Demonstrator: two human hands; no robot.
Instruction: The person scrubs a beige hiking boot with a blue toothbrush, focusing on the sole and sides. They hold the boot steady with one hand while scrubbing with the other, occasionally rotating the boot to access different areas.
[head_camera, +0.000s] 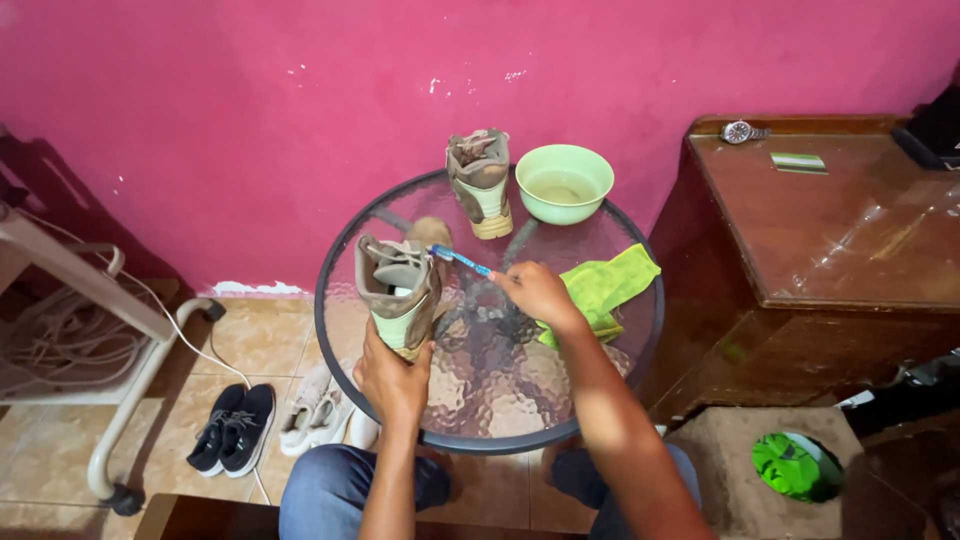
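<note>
upright on the round glass table (500, 410), a tan boot (400, 290) stands gripped from below by the left hand (392, 380), fingers wrapped around its heel and sole. just beside its upper edge, the right hand (537, 292) pinches a blue toothbrush (462, 260) whose head meets the boot's collar, forearm stretched across the glass. behind them a second boot (482, 182) stands near a green bowl (564, 182); a green cloth (610, 282) lies under the right wrist.

only thing like that is a small flat card or label (798, 162) lying on the brown wooden cabinet (850, 230) at right; rectangular, green and white stripes
</note>
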